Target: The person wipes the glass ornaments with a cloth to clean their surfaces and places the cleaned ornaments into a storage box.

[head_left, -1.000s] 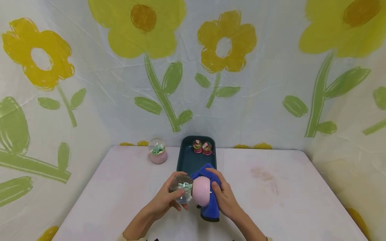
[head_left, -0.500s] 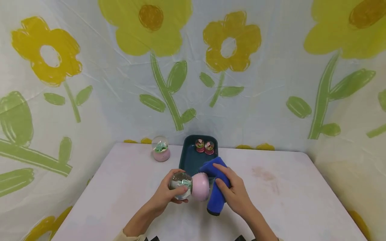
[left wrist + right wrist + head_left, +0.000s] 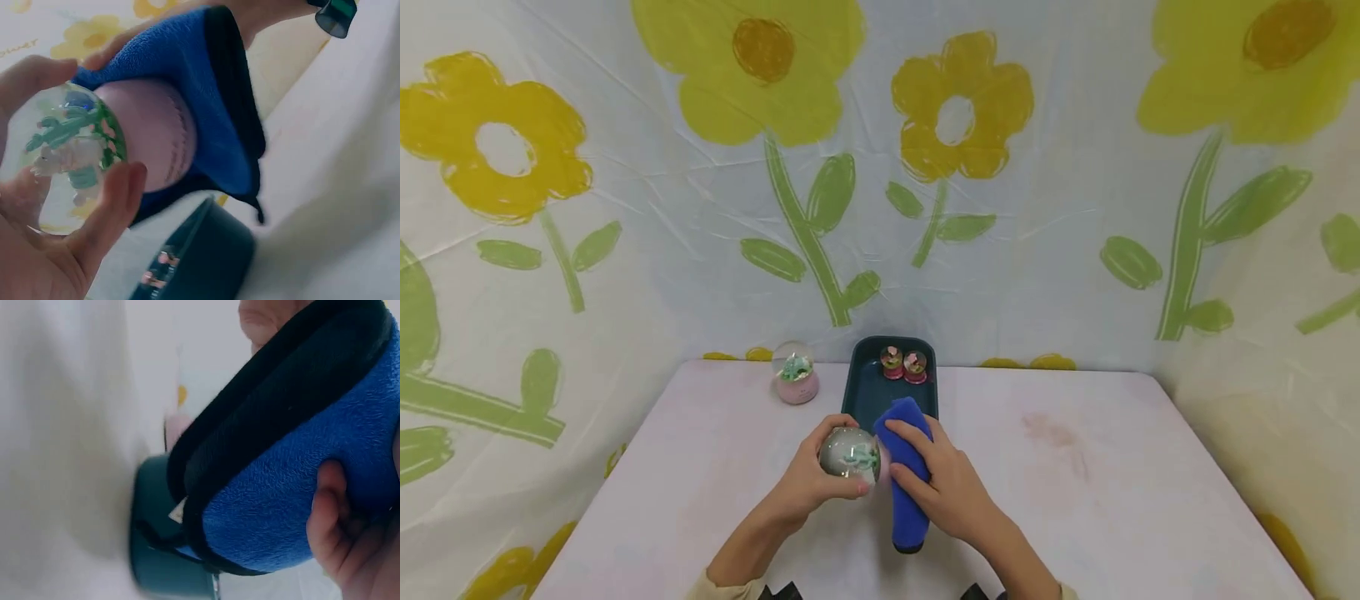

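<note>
My left hand [image 3: 805, 483] grips the clear dome of a snow globe [image 3: 848, 450], which lies tipped on its side above the table. Inside the dome are green cactus shapes and a white animal figure. Its pink base [image 3: 147, 134], with small lettering, points right. A blue cloth [image 3: 910, 508] with black edging is held by my right hand [image 3: 951, 492], fingers and thumb bent on it. In the left wrist view the cloth wraps around the bottom end of the base. From the head, cloth and hand hide most of the base.
A dark teal tray [image 3: 867, 404] stands behind my hands, with two tiny snow globes [image 3: 892, 362] at its far end. To its left on the white table [image 3: 1075, 500] is another pink-based snow globe [image 3: 795, 379]. A flower-printed sheet [image 3: 1037, 275] hangs behind.
My right hand first drew the cloth rightward off the base, then brought it back left over it. The left hand keeps its hold on the dome, and its thumb has shifted lower.
</note>
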The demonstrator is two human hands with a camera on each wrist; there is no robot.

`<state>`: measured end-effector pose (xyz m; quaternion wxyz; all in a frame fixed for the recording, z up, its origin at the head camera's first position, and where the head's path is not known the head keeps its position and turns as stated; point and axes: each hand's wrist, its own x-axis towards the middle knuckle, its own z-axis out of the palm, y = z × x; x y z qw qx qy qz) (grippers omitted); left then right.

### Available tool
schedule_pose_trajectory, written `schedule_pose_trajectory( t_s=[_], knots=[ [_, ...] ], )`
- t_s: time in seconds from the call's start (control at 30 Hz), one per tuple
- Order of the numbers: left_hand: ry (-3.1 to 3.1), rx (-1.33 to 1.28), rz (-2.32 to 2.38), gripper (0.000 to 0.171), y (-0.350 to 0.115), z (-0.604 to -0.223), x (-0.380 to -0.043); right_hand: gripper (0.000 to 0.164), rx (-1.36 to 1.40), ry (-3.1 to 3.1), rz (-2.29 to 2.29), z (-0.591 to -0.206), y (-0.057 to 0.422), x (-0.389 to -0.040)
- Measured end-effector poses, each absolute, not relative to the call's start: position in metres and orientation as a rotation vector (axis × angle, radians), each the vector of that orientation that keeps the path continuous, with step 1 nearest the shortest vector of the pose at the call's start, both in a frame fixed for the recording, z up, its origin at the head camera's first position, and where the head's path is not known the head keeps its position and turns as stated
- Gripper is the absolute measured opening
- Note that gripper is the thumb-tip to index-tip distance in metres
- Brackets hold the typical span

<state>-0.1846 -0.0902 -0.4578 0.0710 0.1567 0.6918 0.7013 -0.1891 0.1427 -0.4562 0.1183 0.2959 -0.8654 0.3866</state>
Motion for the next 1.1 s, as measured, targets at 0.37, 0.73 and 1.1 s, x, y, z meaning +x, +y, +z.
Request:
schedule_pose_trajectory(
  t_s=[0.37, 0.73, 1.1],
  knots=[
    [2.575, 0.979, 1.825, 0.078, -0.082, -0.446, -0.181, 0.046, 0.740, -2.511, 1.277, -0.451, 0.143, -0.188],
    [1.876, 1.064, 2.118, 0.074, -0.095, -0.458, -0.196, 0.036, 1.100, -2.351, 1.951, -0.442, 0.157, -0.195],
    [1.206, 1.059, 2.275, 0.068, -0.088, -0.493, -0.209, 0.037, 1.043, -2.192, 1.920, -0.458, 0.147, -0.188]
  ],
)
